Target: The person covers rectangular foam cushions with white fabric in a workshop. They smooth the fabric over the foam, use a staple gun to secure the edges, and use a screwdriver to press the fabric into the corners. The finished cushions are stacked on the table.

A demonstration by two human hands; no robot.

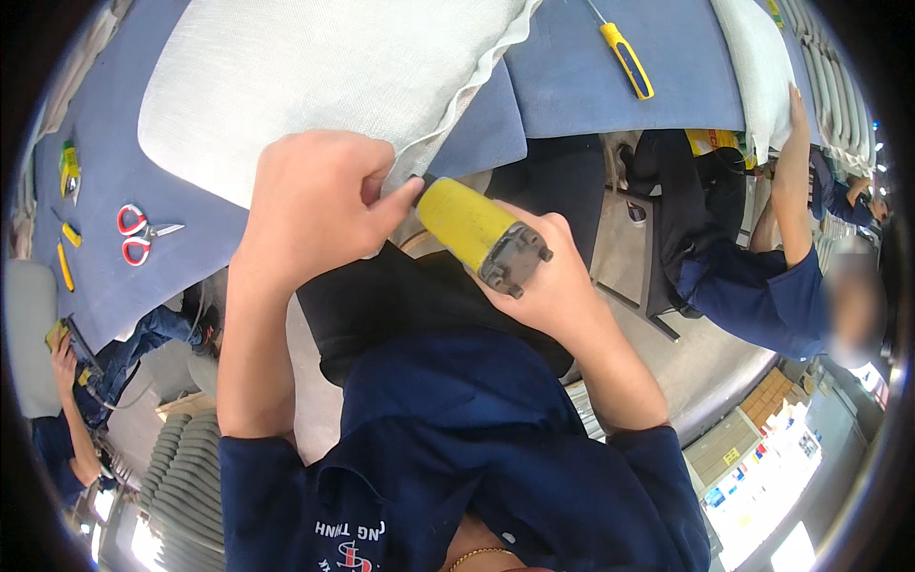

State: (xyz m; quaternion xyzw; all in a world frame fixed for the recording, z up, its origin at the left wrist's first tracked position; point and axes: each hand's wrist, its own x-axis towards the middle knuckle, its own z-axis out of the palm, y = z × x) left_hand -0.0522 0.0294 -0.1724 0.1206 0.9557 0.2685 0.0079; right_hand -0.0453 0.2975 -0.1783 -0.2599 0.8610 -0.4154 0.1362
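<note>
A padded panel in pale grey fabric (305, 76) lies on the blue-grey table cover, its loose fabric edge running down its right side. My left hand (319, 205) is closed at the near corner, pinching that edge with the thumb towards the right. In my right hand (551, 276) is a yellow staple gun (462, 219) with a dark end cap, its body tilted and its nose against the fabric edge beside my left thumb. The right fingers are mostly hidden behind the gun's body.
Red-handled scissors (136, 234) lie left on the blue-grey table cover (200, 243), near yellow-handled tools (65, 264). A yellow-and-blue screwdriver (627, 62) rests at the far right. Co-workers sit on both sides; the right one's hand touches another pale panel (758, 67). Stacked grey panels (186, 477) stand lower left.
</note>
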